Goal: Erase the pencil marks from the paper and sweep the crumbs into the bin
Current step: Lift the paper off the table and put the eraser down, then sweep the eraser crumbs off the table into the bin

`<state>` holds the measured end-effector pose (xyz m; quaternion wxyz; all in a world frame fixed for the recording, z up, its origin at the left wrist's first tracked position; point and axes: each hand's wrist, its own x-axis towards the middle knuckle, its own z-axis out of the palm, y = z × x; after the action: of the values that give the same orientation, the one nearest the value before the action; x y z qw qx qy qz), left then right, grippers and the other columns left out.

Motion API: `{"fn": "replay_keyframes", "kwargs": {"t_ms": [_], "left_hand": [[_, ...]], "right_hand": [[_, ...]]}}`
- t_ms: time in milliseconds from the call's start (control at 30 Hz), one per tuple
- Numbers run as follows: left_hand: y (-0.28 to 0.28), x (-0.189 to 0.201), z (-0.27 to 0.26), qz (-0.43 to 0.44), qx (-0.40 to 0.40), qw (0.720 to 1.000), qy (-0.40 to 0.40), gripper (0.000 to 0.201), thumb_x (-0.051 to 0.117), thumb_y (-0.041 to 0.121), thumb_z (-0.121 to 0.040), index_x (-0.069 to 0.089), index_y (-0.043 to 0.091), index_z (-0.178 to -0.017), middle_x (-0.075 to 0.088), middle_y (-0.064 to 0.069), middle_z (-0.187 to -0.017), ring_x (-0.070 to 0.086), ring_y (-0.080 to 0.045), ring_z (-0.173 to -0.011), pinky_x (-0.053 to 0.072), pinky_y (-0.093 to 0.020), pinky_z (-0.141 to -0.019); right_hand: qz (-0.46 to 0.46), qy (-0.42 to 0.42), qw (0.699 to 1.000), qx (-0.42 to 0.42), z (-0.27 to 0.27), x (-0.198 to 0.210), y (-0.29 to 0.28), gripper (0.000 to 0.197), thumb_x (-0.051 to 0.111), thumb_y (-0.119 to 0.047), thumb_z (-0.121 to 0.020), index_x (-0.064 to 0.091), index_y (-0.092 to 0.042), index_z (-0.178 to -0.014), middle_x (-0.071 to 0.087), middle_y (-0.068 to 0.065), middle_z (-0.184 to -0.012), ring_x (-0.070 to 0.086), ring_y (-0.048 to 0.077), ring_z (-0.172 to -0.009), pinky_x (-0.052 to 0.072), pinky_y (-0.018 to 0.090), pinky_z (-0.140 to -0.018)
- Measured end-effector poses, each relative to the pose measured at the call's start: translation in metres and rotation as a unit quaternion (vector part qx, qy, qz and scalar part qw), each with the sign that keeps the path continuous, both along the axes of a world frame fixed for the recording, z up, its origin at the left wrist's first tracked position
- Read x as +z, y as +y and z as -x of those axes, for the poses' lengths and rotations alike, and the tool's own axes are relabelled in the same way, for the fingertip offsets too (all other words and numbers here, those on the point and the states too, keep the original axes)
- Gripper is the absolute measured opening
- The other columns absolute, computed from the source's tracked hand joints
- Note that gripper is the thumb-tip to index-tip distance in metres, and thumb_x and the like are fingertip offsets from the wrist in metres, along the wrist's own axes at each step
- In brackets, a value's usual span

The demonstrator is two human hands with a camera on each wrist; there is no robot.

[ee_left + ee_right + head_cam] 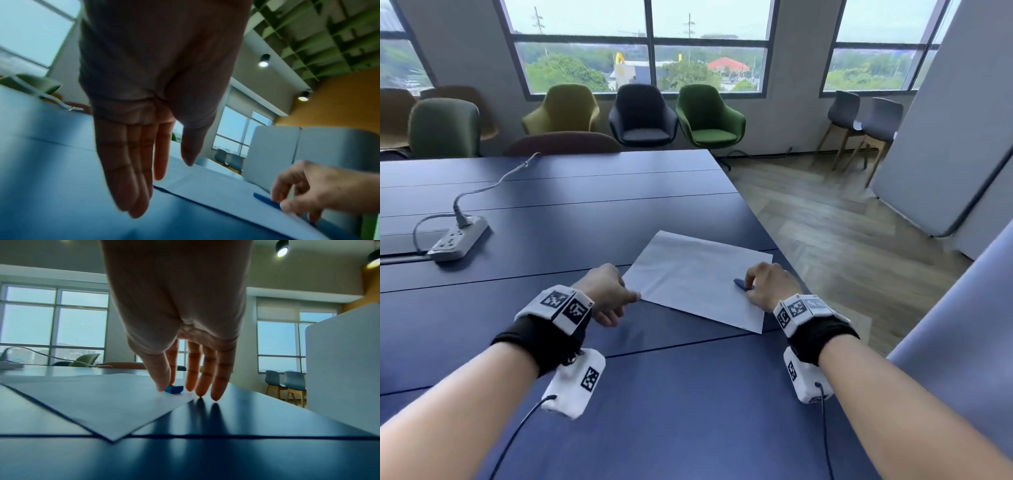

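Paper [698, 277] lies skewed at the counter [619, 394] corner; my right hand [768, 286] pinches the blue eraser [741, 285] on it, my left hand [604, 291], fingers slack, beside its edge. Rubbing starts next; it needs bracing.

**An office meeting room**

A long blue worktop [585, 192] carries a power strip [458, 238]. Beyond the worktop, upholstered armchairs [642, 114] line large windows [640, 44]; a grey partition screen [955, 137] stands to its right.

Left hand [606, 291] extended with straight fingers, right hand [768, 286] pinching downward
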<state>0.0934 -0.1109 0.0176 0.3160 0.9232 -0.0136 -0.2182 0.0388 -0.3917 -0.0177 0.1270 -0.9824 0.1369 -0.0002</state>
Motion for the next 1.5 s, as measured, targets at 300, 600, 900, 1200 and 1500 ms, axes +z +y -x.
{"fn": "replay_keyframes", "kwargs": {"t_ms": [300, 600, 900, 1200, 1500], "left_hand": [[0.123, -0.007, 0.13, -0.145, -0.019, 0.987, -0.066, 0.071, 0.05, 0.064, -0.088, 0.04, 0.021, -0.143, 0.045, 0.003, -0.143, 0.043, -0.014, -0.13, 0.039, -0.029, -0.101], [0.161, -0.073, 0.262, -0.282, 0.103, 0.954, -0.012, 0.119, -0.032, 0.084, -0.057, -0.017, 0.015, -0.153, -0.026, -0.002, -0.159, -0.024, -0.018, -0.147, -0.01, -0.049, -0.117], [0.051, -0.073, 0.253, -0.151, -0.171, 0.971, -0.071, 0.112, -0.023, 0.083, -0.066, -0.013, 0.013, -0.153, -0.027, -0.004, -0.158, -0.03, -0.016, -0.143, -0.019, -0.045, -0.116], [0.127, -0.012, 0.115, -0.201, -0.102, 0.972, -0.073, 0.14, -0.012, 0.099, -0.046, -0.011, 0.01, -0.154, -0.019, -0.005, -0.161, -0.019, -0.016, -0.148, -0.008, -0.036, -0.12], [0.119, -0.05, 0.063, -0.305, -0.199, 0.93, -0.046, 0.126, -0.007, 0.089, -0.056, -0.019, 0.009, -0.152, -0.028, -0.007, -0.158, -0.026, -0.017, -0.145, -0.014, -0.037, -0.119]], "right_hand": [[-0.169, 0.053, 0.978, 0.112, 0.141, 0.044, 0.026, 0.037, 0.063, -0.046, -0.085, 0.058, -0.037, -0.12, 0.06, -0.015, -0.118, 0.058, 0.002, -0.106, 0.041, 0.013, -0.079], [-0.347, -0.188, 0.919, 0.01, 0.261, -0.031, 0.066, 0.032, 0.066, -0.048, -0.064, 0.067, -0.046, -0.096, 0.07, -0.024, -0.097, 0.063, -0.002, -0.097, 0.038, -0.004, -0.082], [-0.347, -0.292, 0.891, -0.001, 0.274, -0.063, 0.111, 0.035, 0.058, -0.057, -0.068, 0.07, -0.034, -0.091, 0.069, -0.011, -0.113, 0.059, 0.003, -0.112, 0.038, 0.005, -0.094], [-0.313, -0.321, 0.893, 0.031, 0.276, -0.068, 0.107, 0.043, 0.056, -0.054, -0.073, 0.071, -0.021, -0.096, 0.069, -0.002, -0.116, 0.049, 0.007, -0.122, 0.031, -0.001, -0.098], [-0.262, -0.326, 0.905, 0.08, 0.273, -0.074, 0.11, 0.06, 0.036, -0.066, -0.089, 0.069, -0.017, -0.099, 0.065, -0.001, -0.12, 0.05, 0.021, -0.124, 0.028, -0.005, -0.094]]}}
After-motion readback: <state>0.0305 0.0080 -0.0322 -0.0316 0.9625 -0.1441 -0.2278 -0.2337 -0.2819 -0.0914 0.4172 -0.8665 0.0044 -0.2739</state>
